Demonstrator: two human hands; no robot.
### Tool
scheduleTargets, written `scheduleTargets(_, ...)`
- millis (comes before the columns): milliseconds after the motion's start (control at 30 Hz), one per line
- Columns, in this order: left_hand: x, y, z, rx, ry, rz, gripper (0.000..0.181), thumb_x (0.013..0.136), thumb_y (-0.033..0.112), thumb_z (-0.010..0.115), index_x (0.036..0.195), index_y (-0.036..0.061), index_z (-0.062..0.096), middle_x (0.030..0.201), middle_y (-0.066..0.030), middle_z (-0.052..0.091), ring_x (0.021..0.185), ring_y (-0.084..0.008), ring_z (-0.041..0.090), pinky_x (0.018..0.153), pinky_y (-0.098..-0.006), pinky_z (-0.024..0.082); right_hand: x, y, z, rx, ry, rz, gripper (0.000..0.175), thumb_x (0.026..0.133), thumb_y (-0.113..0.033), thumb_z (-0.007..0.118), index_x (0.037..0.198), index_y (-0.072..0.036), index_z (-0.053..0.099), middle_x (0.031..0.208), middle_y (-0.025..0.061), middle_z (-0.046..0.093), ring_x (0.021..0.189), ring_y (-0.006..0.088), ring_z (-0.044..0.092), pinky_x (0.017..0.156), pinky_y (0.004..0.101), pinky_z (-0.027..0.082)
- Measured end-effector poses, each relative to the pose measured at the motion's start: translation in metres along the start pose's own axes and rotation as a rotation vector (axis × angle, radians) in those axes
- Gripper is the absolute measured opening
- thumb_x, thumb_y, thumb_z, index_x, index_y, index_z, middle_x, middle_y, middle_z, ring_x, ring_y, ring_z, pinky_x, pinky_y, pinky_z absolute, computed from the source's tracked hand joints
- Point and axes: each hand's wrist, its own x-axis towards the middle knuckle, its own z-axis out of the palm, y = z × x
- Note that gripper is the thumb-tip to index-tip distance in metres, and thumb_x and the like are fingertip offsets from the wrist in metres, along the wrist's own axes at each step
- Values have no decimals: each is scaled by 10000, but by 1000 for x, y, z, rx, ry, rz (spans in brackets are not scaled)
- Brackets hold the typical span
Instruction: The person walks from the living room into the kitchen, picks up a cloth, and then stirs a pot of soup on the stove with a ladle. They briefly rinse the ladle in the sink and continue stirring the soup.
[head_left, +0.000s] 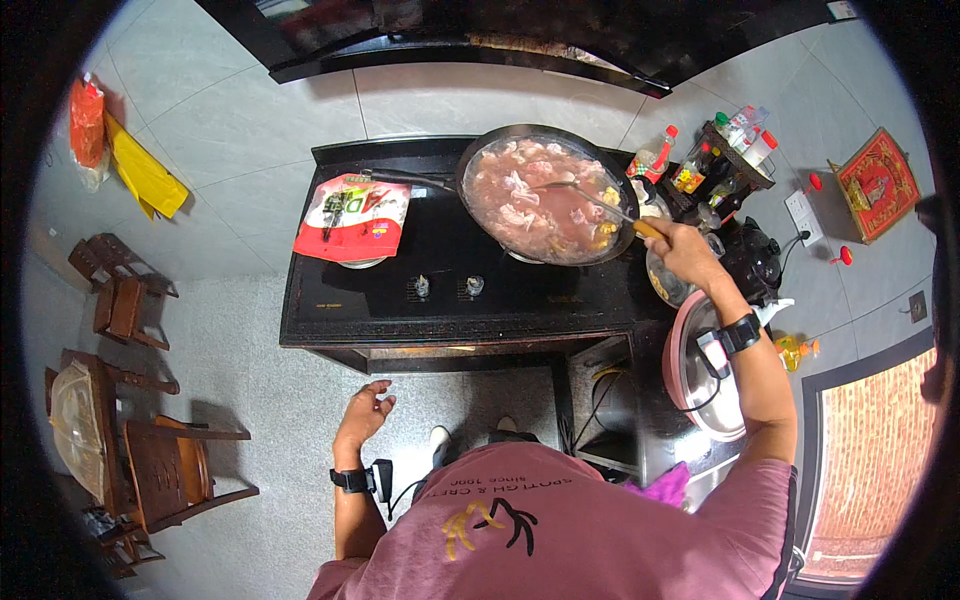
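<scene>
My right hand (688, 253) grips the wooden handle of a metal ladle or spatula (600, 202); its working end is partly sunk in liquid, so its shape is unclear. A large dark wok (630, 225) stands on the right side of the black gas stove (442, 322). Pale meat pieces (521, 214) lie in its cloudy reddish-brown liquid, with some yellow bits near the right rim. The wok's long handle (412, 178) points left, over a red and white printed bag (352, 221). Away from the stove front, my left hand (365, 412) hangs over the floor with its fingers apart, holding nothing.
Right of the wok stand a red-capped bottle (654, 157), a condiment rack (720, 169) and a black pot (754, 251). A pink basin (679, 360) sits on the right counter near my forearm. Overhead is a dark range hood (480, 52). Wooden chairs (161, 465) stand left.
</scene>
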Motion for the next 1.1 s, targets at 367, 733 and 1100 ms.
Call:
scheduleTargets(367,-3,17,10,-22,-95,-35,414,911,228,678,1270,25,635,1173,-211,683,839,-290,695,787,-379,555,57,-19,96,-92,-70,78,340,953,-238,563,1264,-118,628,1070,250,689,1012,418,661,875,492,524)
scheduleTargets(733,-2,16,15,-41,-98,-26,425,911,215,675,1279,9,626,1190,-222,674,853,-299,693,805,-380,553,56,-10,76,-293,-127,80,279,934,-192,556,1183,-109,650,1035,210,710,992,388,687,830,485,555)
scheduleTargets(1100,3,32,22,15,-164,-10,416,919,238,669,1285,45,631,1159,-203,684,868,-291,689,815,-383,547,20,4,7,-371,-36,-80,456,834,-68,611,1284,-141,622,1068,239,668,974,402,676,855,483,549)
